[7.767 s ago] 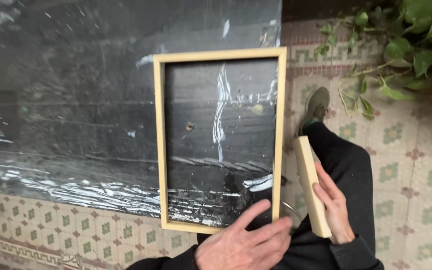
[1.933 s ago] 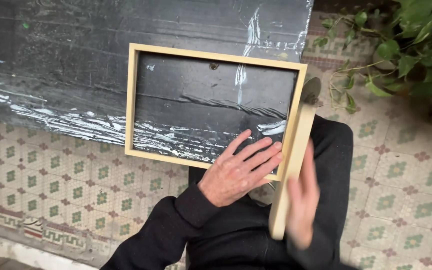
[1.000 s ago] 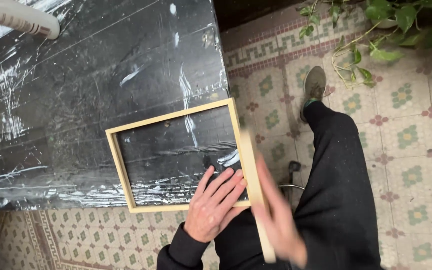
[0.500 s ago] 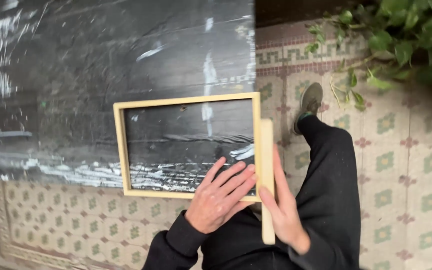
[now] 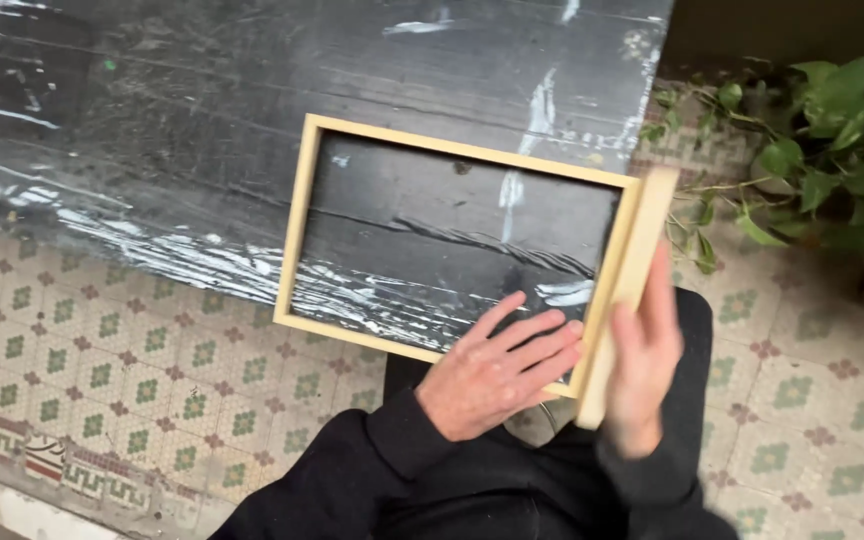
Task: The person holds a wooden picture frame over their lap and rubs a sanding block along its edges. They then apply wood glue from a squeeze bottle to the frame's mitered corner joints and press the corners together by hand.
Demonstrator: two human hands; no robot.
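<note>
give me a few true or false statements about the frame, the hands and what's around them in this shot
1. The left hand lies flat on the near right corner of the wooden frame. True.
2. The right hand holds a hammer. False: it holds a pale wooden block against the frame's right side.
3. The frame lies partly on a black wrapped table, with its near edge out over the tiled floor. True.
4. The frame is filled with a white canvas. False: it is open, and the black surface shows through it.
5. A green leafy plant stands to the right. True.
6. The person wears a white sleeve. False: the sleeves are black.
</note>
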